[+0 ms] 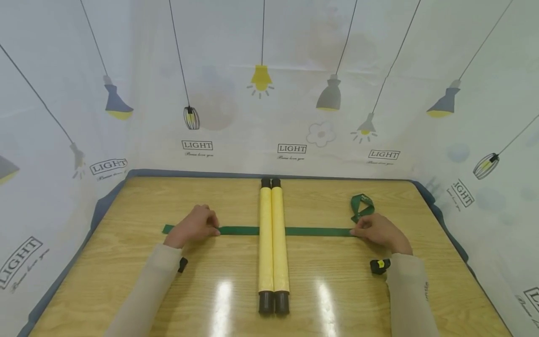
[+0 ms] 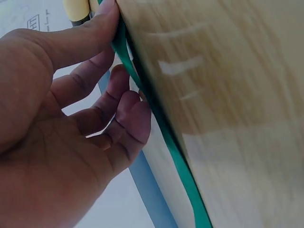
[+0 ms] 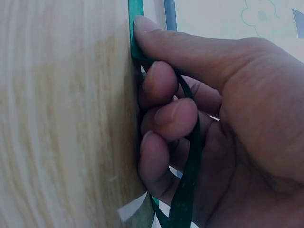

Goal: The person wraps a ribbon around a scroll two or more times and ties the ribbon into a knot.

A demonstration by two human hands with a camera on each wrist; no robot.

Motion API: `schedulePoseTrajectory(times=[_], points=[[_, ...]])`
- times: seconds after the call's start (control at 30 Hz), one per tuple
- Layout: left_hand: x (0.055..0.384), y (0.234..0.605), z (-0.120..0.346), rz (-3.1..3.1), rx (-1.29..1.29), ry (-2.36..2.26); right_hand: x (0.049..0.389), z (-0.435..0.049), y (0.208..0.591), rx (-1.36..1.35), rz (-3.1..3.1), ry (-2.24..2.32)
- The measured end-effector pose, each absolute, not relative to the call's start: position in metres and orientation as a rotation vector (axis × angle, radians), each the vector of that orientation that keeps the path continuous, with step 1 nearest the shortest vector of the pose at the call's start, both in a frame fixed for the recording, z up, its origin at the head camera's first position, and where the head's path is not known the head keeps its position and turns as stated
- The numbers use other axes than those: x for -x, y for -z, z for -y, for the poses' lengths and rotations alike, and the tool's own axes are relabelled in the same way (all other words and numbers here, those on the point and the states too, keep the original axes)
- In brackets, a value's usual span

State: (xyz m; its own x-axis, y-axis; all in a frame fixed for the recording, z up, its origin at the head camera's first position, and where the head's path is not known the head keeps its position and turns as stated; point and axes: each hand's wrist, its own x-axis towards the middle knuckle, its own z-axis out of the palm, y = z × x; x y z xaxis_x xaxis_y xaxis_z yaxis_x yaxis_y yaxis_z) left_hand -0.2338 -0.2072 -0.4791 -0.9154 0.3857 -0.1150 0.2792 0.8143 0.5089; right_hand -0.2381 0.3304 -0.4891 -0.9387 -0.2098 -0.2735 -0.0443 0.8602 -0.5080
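A flat green strap (image 1: 240, 230) stretches from side to side across the wooden table, passing under two yellow tubes (image 1: 266, 243) with black end caps that lie side by side. My left hand (image 1: 195, 225) pinches the strap left of the tubes, and its short free end sticks out past the wrist. In the left wrist view the thumb presses on the strap (image 2: 178, 161), with the other fingers loosely bent. Right of the tubes, my right hand (image 1: 381, 231) pinches the strap between thumb and curled fingers. Its remaining length (image 3: 187, 180) trails through that palm and forms a twisted loop (image 1: 368, 205) behind the hand.
The wooden table (image 1: 328, 201) has a blue-grey border along its back and sides. White sheets (image 1: 236, 112) printed with lamps surround it. Small black objects show beside each sleeve, the right one (image 1: 379, 266) with a yellow mark.
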Motion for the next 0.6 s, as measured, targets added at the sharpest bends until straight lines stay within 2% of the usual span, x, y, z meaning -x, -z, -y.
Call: schedulePoseTrajectory(times=[0.6], points=[[0.232,0.471,0.239,-2.723,-0.434,-0.866,0.234,-0.348,0.480,0.263,-2.662,0.756]])
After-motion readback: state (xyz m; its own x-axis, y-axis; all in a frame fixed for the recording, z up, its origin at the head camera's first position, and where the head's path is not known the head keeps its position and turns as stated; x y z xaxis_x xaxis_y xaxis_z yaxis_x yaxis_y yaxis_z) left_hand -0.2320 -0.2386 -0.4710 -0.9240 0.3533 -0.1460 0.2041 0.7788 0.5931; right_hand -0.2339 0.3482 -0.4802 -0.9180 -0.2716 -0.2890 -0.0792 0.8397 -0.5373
